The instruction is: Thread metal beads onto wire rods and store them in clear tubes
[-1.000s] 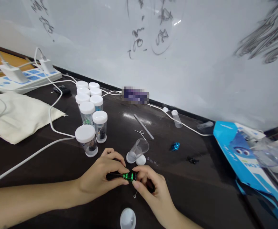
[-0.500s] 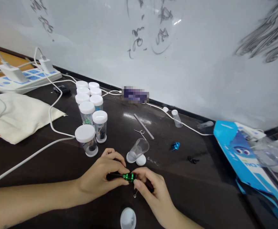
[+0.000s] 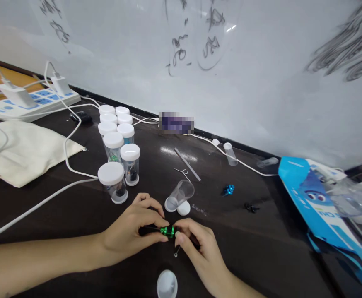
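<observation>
My left hand (image 3: pixel 137 225) pinches a small shiny green metal part (image 3: pixel 167 231) between thumb and fingers. A thin dark shaft runs from that part back under the palm. Close against the part's right end is my right hand (image 3: pixel 196 244), thumb and fingertips closed together. Below its fingertips sticks out a thin metal rod with a small ring end (image 3: pixel 175 254); its upper end is hidden. Just beyond both hands a clear plastic jar (image 3: pixel 181 194) lies tipped over beside a white lid (image 3: pixel 184 208). Nearer to me sits a white round cap (image 3: pixel 167 284).
Several white-lidded clear jars (image 3: pixel 130 153) stand at left. Beyond the hands lie a clear strip (image 3: pixel 187 164), a blue metal part (image 3: pixel 229 190) and small black pieces (image 3: pixel 251 207). A white cable (image 3: pixel 69 145) crosses the left side; a blue package (image 3: pixel 311 203) lies right.
My right fingertips have shifted slightly right, off the green part's end, and more of that end shows. My left hand stays almost still.
</observation>
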Motion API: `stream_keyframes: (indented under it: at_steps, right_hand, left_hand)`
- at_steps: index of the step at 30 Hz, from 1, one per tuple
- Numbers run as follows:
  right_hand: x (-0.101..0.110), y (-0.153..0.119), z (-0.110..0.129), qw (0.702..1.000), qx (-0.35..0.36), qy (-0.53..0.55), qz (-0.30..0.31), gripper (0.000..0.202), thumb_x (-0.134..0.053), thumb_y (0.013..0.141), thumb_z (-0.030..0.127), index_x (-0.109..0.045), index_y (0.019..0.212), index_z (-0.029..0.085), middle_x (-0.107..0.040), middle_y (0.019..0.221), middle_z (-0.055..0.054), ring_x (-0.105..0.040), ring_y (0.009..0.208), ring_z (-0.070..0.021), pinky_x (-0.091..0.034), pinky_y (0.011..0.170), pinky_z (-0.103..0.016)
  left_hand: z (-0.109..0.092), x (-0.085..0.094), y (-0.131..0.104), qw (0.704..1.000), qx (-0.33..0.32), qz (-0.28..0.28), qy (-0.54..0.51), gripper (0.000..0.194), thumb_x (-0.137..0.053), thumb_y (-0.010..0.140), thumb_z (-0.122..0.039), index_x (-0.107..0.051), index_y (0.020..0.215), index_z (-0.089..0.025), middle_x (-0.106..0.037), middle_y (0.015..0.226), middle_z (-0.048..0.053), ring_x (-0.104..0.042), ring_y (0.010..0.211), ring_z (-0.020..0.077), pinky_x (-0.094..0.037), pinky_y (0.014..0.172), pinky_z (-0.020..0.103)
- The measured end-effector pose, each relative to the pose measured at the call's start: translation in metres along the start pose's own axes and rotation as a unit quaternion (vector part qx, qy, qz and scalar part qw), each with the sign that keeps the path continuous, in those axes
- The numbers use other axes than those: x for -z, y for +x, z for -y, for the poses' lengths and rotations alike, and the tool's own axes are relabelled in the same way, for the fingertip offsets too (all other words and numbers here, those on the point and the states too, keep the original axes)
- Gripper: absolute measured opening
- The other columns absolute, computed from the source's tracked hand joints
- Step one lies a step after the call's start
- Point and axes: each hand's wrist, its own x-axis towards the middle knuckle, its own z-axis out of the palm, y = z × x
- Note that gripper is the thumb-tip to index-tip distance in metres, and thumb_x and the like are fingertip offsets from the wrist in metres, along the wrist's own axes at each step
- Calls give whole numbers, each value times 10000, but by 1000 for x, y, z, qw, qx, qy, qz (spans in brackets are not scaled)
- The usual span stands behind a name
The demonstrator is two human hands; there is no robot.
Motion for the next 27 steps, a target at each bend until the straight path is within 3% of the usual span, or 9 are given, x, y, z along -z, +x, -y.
stream_keyframes:
  at_steps: [3, 16, 21, 24, 27]
  right_hand:
    - [0, 0, -1, 1000, -5, 15, -3, 160, -541, 960, 329, -629, 1036, 219, -520, 678, 37, -487, 619, -121, -366, 581, -225]
    - [1, -1, -1, 1000, 1, 9, 10, 171, -505, 981, 310, -630, 932, 205, -550, 706, 26, -516, 655, -123, -373, 609, -226]
    - [-1, 0, -1, 1000, 29, -9, -8, 41, -580, 904, 181, -595, 917, 217, -480, 744, 39, -462, 616, -107, -342, 570, -228]
    - [-1, 1, -1, 998, 47, 12, -37, 250, -651, 829, 159, -558, 1045, 243, -427, 738, 56, -453, 611, -110, -356, 598, -234]
    - [2, 1, 0, 998, 53, 28, -7, 326, -673, 840, 271, -551, 1142, 254, -490, 837, 28, -471, 650, -121, -374, 624, -250]
  left_hand:
    - [1, 0, 0, 1000, 0, 4, 0, 190, -780, 751, -115, -704, 899, -207, -730, 799, -26, -621, 877, 170, -308, 902, 340]
    - [1, -1, -1, 1000, -4, -2, -2, 192, -784, 747, -117, -695, 894, -202, -721, 803, -27, -622, 878, 168, -287, 914, 330]
    - [1, -1, 0, 1000, -11, -2, -9, 188, -783, 748, -112, -697, 894, -192, -717, 804, -21, -623, 872, 165, -295, 893, 325]
    - [1, 0, 0, 1000, -14, -1, -10, 172, -780, 754, -119, -697, 890, -184, -715, 812, -8, -626, 869, 170, -297, 882, 332]
    - [0, 0, -1, 999, -36, 0, -4, 177, -774, 763, -124, -693, 911, -175, -710, 816, 4, -631, 870, 174, -300, 878, 339]
